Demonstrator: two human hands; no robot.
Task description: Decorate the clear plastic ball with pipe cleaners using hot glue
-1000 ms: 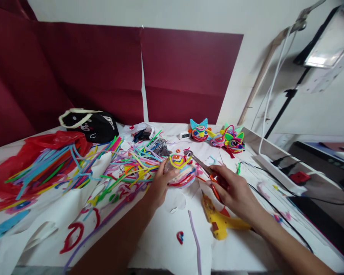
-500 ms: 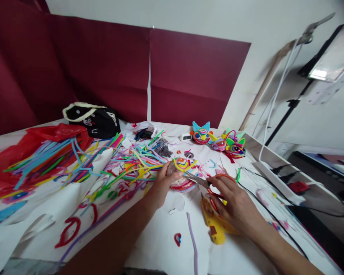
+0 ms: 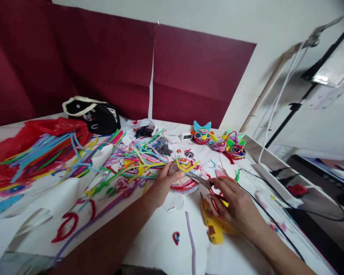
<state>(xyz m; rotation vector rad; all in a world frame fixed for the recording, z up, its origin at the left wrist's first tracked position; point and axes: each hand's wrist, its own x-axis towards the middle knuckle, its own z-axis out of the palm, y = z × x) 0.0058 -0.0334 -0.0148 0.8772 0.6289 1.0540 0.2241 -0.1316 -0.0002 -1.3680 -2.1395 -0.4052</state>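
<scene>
My left hand [image 3: 163,182] grips a round, multicoloured pipe-cleaner face [image 3: 186,173] near the middle of the white table [image 3: 157,240]. Yellow pipe-cleaner ends stick out of its top. My right hand [image 3: 236,204] holds red-handled scissors [image 3: 208,184], whose blades point left and touch the right side of the face. A yellow glue gun [image 3: 213,225] lies on the table just below my right hand.
Loose coloured pipe cleaners [image 3: 126,162] are heaped left of the face, more on a red plastic bag [image 3: 31,141]. A black pouch [image 3: 93,114] sits at the back. Three finished pipe-cleaner heads [image 3: 218,139] stand back right. Black cables [image 3: 275,214] and a power strip [image 3: 272,179] lie right.
My right hand lowered the scissors from above the face down to its right side. My left hand kept hold of the face. The camera view shifted slightly to the left.
</scene>
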